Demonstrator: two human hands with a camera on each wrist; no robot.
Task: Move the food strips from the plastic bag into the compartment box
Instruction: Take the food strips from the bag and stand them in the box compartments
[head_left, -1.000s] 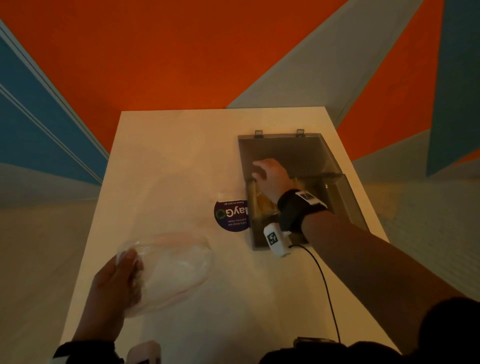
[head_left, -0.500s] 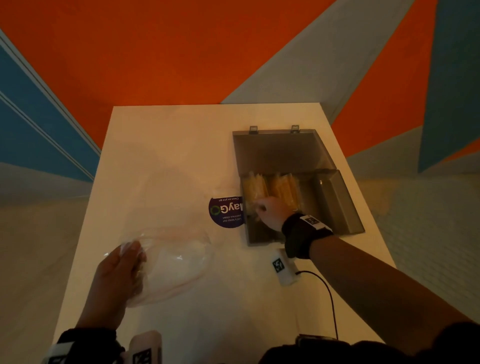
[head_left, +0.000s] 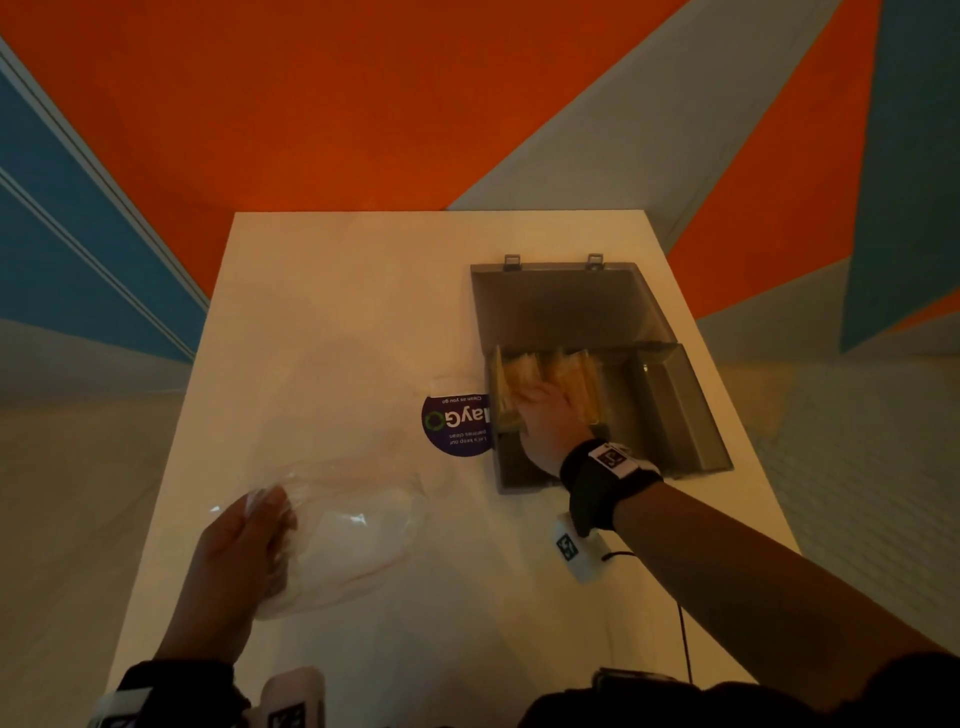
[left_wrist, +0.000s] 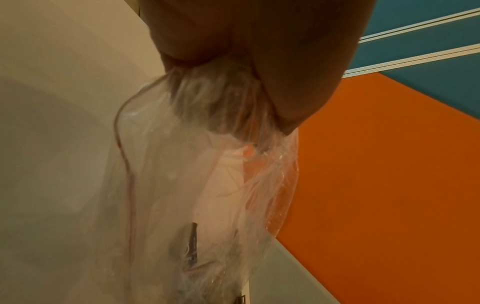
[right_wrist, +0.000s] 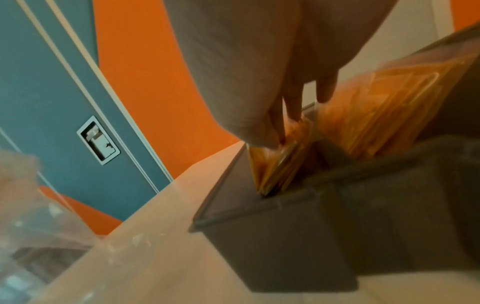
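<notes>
On the right of the white table (head_left: 363, 291) stands the grey compartment box (head_left: 696, 415) with its lid (head_left: 566, 306) folded back. Orange-yellow food strips (head_left: 574, 371) stand in its two left compartments. My right hand (head_left: 543, 413) reaches into the box. In the right wrist view its thumb and fingers (right_wrist: 293, 111) pinch the top of the left bundle of strips (right_wrist: 280, 164), with a second bundle (right_wrist: 376, 115) beside it. My left hand (head_left: 260, 540) grips the bunched end of the clear plastic bag (head_left: 358, 525) at the near left. I see no strips in the bag (left_wrist: 194, 205).
A round purple sticker (head_left: 457, 423) lies on the table against the box's left wall. A white marker block with a black cable (head_left: 576, 551) hangs under my right wrist. The table ends close behind the box and to its right.
My right hand drew back from the far end of the box toward me, uncovering two strip bundles, and now sits on the left one. The left hand and bag have hardly moved.
</notes>
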